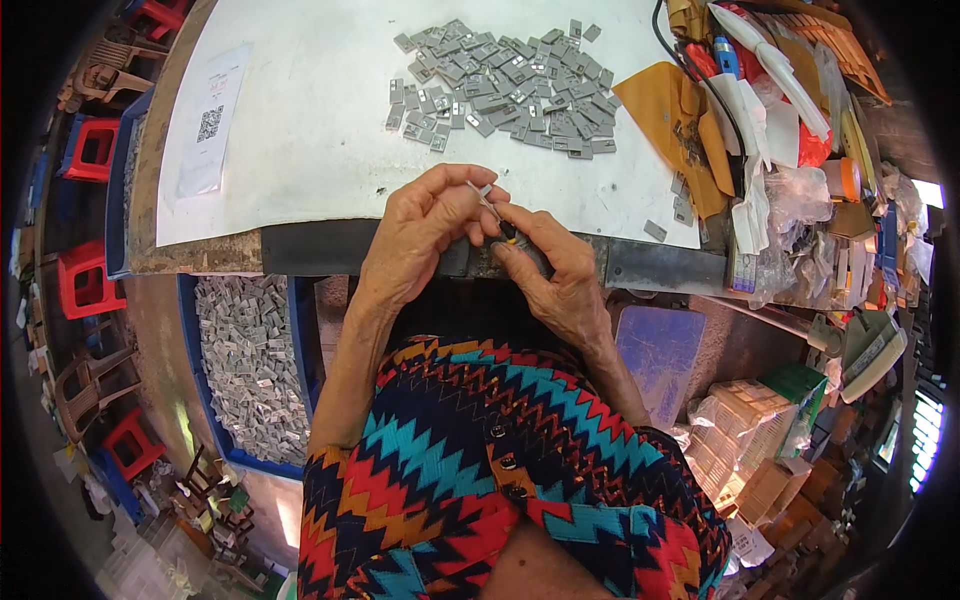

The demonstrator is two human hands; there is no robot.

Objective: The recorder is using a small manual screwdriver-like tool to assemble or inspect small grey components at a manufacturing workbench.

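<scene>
Near the front edge of the table, my left hand pinches a small flat grey piece between thumb and forefinger. My right hand is closed around a small hand tool with a black and yellow handle. Its thin metal tip meets the piece; the exact kind of tip is too small to tell. Beyond both hands, a heap of grey rectangular pieces lies spread over the white sheet. A few more grey pieces lie to the right of my right hand.
Below the table at left, a blue tray holds many grey pieces. A printed paper slip lies at the table's left. Brown paper, plastic bags and clutter crowd the right side. Red stools stand at far left.
</scene>
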